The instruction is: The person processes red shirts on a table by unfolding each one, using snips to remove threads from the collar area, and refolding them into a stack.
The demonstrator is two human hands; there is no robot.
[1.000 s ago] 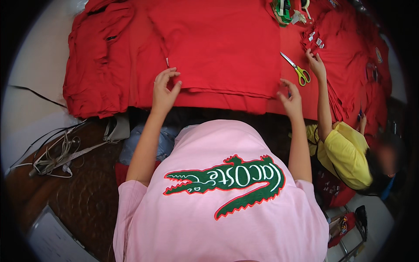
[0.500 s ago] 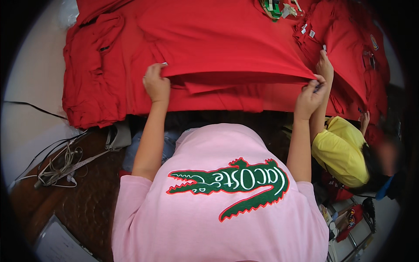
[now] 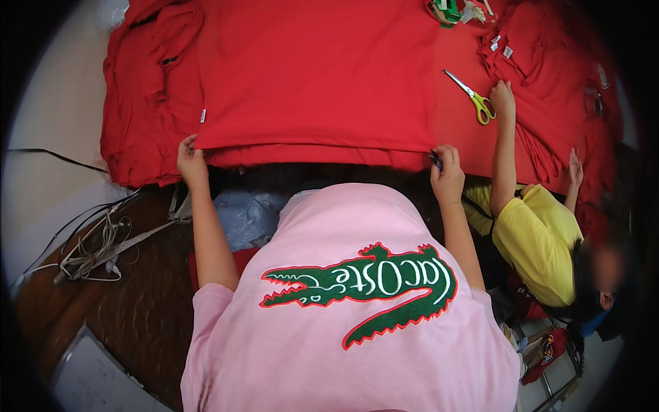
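A red shirt [image 3: 316, 82] lies spread flat in front of me, its straight hem toward my body. A small white label [image 3: 203, 115] sticks out at its left side edge. My left hand [image 3: 191, 163] is closed in a pinch at the hem's left corner. At the right corner my right hand [image 3: 447, 175] is closed at the hem. A small dark object [image 3: 436, 160], too little of it showing to name, is tucked in the right hand's fingers. Under the hem, more red cloth [image 3: 309, 155] hangs along the table's near edge.
Piles of red garments [image 3: 147, 89] flank the shirt, with another heap [image 3: 542, 69] at right. Yellow-handled scissors [image 3: 480, 106] lie near a co-worker's hand [image 3: 503, 99]; that person wears a yellow shirt [image 3: 539, 237]. Tangled cables [image 3: 93, 254] lie at lower left.
The lifted hem has come down flat and nearer to me. My hands have moved apart to the left and slightly down. The scissors, covered before, now show at right.
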